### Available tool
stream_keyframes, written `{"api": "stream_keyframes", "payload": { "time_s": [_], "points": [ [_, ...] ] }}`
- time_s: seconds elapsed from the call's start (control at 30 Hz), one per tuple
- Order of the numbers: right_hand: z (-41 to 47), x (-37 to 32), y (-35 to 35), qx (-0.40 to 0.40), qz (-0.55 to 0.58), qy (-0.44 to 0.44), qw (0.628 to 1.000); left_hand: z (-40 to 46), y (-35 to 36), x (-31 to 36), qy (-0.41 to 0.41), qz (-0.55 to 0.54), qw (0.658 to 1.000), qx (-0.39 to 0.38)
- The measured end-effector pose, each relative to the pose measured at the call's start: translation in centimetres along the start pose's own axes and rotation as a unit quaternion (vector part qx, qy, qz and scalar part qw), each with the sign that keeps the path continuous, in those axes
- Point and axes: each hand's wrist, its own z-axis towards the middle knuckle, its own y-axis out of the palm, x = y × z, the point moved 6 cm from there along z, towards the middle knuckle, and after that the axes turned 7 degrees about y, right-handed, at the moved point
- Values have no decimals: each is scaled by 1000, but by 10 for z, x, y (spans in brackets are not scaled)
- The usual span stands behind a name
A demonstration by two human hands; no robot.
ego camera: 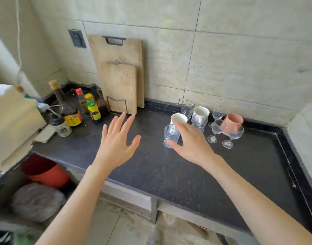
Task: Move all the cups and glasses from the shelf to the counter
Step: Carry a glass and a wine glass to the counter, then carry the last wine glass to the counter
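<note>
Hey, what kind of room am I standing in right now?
Most likely a home kitchen. Two wooden cutting boards lean against the tiled wall, dark sauce bottles with yellow labels crowd the corner of the dark speckled stone counter, and clear stemmed wine glasses stand there too.

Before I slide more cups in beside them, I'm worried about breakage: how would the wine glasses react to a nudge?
The wine glasses would probably tip easily: wide bowls on thin stems and small feet. They look thin and clear, so likely fragile. A pink cup seems to lean on them, so it may shift too.
</note>
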Motion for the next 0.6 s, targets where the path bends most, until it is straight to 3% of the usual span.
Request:
{"api": "stream_keyframes", "payload": {
  "time_s": [0.3,0.6],
  "points": [
    [-88,-163,10,-36,-27,-181,982,-167,-138,-31,-125,110,984,60],
    [-220,-387,74,-73,-28,-376,923,-404,-265,-103,-309,191,926,106]
  ]
}}
